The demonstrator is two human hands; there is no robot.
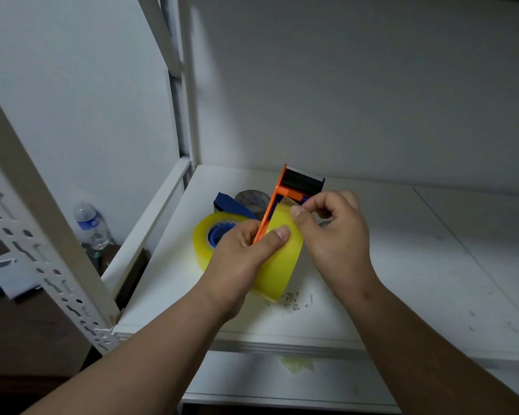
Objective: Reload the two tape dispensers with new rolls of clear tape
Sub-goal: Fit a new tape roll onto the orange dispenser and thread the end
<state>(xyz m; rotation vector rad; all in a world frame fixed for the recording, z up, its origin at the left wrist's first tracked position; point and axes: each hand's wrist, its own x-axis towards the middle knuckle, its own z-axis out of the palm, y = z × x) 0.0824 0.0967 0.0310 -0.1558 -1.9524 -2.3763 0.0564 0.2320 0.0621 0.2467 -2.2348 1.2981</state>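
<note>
Two hands work above the white shelf (372, 265). We see the left hand (240, 259) grasping the orange tape dispenser (274, 205) and its mounted yellowish tape roll (279, 265), thumb pressed on the roll's outer face. The right hand (333, 235) pinches the loose tape end (288, 203) between thumb and forefinger, just below the dispenser's black roller (301, 181). A second roll (210, 238), seated on a blue dispenser (228, 205), lies on the shelf just behind the left hand. A grey empty core (252, 200) sits beyond it. A water bottle (92, 226) stands lower left, outside the rack.
</note>
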